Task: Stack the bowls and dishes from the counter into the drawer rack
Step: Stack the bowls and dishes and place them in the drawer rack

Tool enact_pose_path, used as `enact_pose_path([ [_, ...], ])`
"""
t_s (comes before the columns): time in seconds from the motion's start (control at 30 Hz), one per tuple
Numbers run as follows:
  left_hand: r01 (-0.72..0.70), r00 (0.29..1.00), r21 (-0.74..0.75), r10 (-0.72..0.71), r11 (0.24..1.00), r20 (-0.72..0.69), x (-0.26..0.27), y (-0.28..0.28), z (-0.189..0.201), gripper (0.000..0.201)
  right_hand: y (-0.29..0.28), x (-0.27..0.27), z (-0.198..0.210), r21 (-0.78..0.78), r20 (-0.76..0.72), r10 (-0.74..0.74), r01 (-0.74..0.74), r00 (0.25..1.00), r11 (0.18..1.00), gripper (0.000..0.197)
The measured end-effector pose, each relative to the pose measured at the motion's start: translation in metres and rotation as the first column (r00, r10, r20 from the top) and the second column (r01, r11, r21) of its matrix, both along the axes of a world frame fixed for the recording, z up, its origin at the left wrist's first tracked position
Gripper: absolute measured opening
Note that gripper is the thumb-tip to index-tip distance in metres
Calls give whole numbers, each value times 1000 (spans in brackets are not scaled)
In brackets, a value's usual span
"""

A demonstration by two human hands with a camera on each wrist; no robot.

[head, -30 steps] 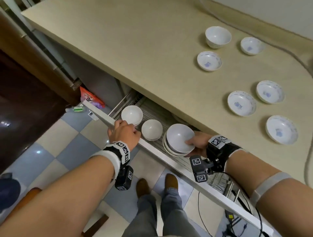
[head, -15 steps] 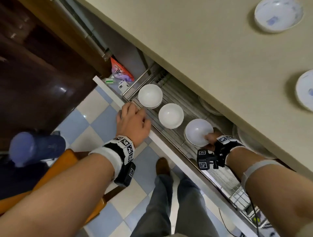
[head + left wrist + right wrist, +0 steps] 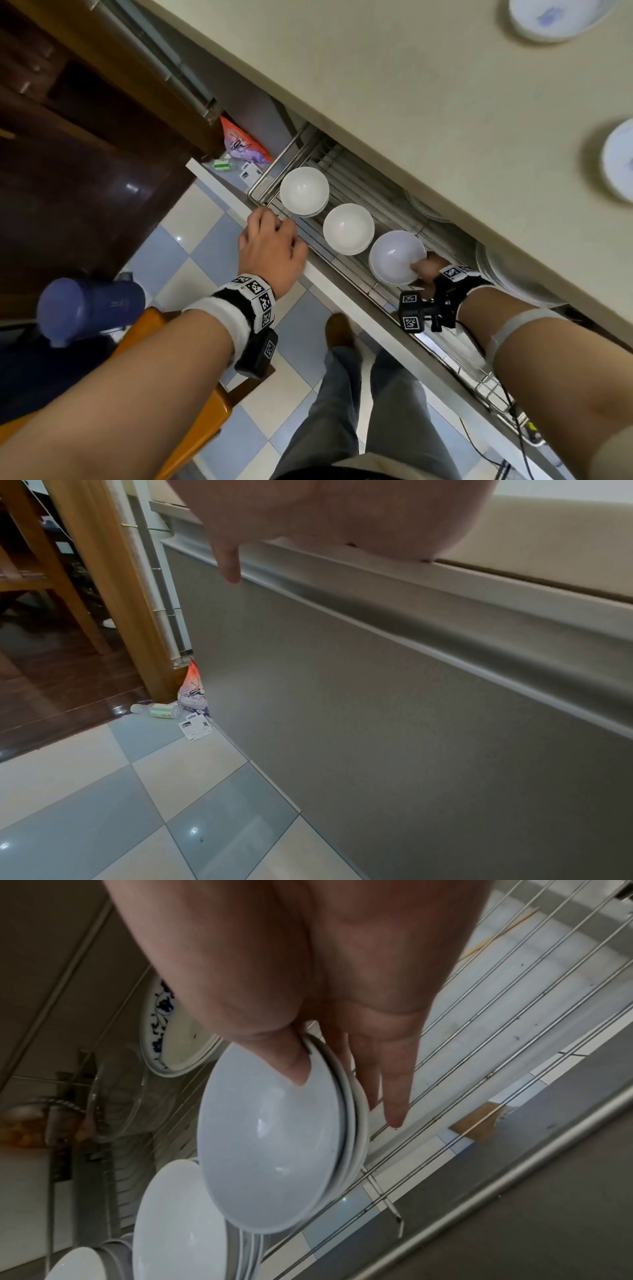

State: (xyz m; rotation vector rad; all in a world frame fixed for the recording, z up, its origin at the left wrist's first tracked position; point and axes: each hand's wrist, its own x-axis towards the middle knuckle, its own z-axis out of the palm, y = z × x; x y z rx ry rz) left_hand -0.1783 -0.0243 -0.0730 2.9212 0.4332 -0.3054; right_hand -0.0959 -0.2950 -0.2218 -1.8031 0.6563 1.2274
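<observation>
The wire drawer rack (image 3: 346, 274) is pulled out under the counter and holds three stacks of white bowls in a row: a left stack (image 3: 304, 191), a middle stack (image 3: 348, 228) and a right stack. My right hand (image 3: 420, 270) pinches the rim of the top bowl (image 3: 394, 257) on the right stack. In the right wrist view its thumb (image 3: 291, 1064) lies inside that bowl (image 3: 270, 1150), with the fingers (image 3: 394, 1096) down the outside. My left hand (image 3: 270, 236) grips the top edge of the white drawer front (image 3: 329, 287), its thumb (image 3: 227, 561) hanging over the grey panel (image 3: 411, 723).
Two patterned dishes (image 3: 551, 17) (image 3: 620, 161) sit on the beige counter (image 3: 428, 102). Deeper in the rack lie a blue-patterned plate (image 3: 171, 1037), a glass bowl (image 3: 116, 1096) and large plates (image 3: 513, 281). An orange chair (image 3: 191, 411) and a blue bottle (image 3: 89, 308) stand at left.
The view has tipped down towards the drawer. My right hand has lowered the tilted bowl onto the right stack and still holds its rim. The left hand stays on the drawer front.
</observation>
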Motion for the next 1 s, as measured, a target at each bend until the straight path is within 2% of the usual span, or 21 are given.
enact_pose_path([
  [0.07, 16, 1000, 7, -16, 1000, -22, 1, 1, 1, 23, -3, -1, 1, 12, -15, -7, 7, 1000, 1000, 40],
  [0.23, 58, 990, 7, -56, 998, -132, 3, 6, 8, 29, -4, -3, 52, -116, 49, 34, -28, 998, 993, 67],
  [0.33, 82, 967, -32, -87, 996, -238, 7, 9, 16, 36, -4, -7, 101, -156, 106, 130, -113, 986, 981, 60],
  [0.43, 81, 910, -81, -107, 993, -401, 15, 17, 30, 42, -2, -18, 145, -81, 163, 24, -11, 986, 997, 52],
  [0.5, 131, 863, -117, -171, 984, -475, 26, 18, 45, 42, 2, -26, 177, 62, 129, -110, 102, 986, 993, 44],
  [0.53, 143, 852, -145, -196, 979, -485, 34, 16, 52, 41, 3, -27, 194, 141, 99, -163, 148, 982, 979, 38],
  [0.6, 96, 861, -260, -211, 961, -463, 51, 7, 76, 33, 8, -27, 229, 265, 102, -174, 142, 980, 954, 29],
  [0.7, 72, 916, -515, -262, 854, -305, 82, -16, 113, 27, 7, -14, 285, 327, 247, -216, 129, 945, 936, 25],
  [0.8, 29, 948, -695, -240, 719, -209, 115, -47, 145, 21, -12, 5, 328, 351, 420, -378, 236, 825, 906, 23],
  [0.9, -29, 956, -769, -208, 639, -209, 150, -80, 166, 19, -44, 23, 349, 367, 494, -480, 327, 725, 871, 24],
  [1.0, -126, 956, -809, -147, 574, -253, 185, -104, 168, 15, -78, 42, 353, 347, 526, -528, 398, 667, 849, 24],
])
